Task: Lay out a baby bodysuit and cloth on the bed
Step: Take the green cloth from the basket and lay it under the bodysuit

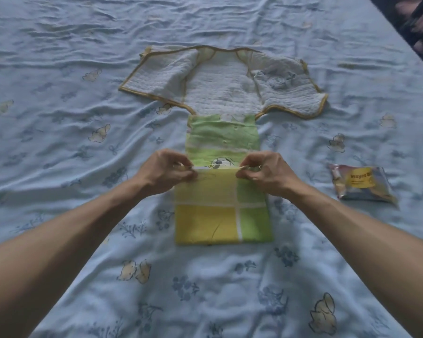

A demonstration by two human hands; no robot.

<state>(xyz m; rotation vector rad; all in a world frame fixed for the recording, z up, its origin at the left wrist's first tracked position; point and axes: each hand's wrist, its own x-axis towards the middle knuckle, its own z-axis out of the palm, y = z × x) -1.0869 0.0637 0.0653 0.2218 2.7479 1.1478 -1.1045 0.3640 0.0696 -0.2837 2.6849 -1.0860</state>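
hands: left [166, 170], right [264, 173] pinching cloth [220, 215] fold edge | bodysuit [220, 86] spread open beyond

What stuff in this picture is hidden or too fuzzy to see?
Head view:
- Packet: its print is too blurred to read.
- Cloth: the corners are covered by the left hand and right hand.
- Bodysuit: its lower end lies under the cloth.
- Dark thing, top right: cut off by the edge and blurred.
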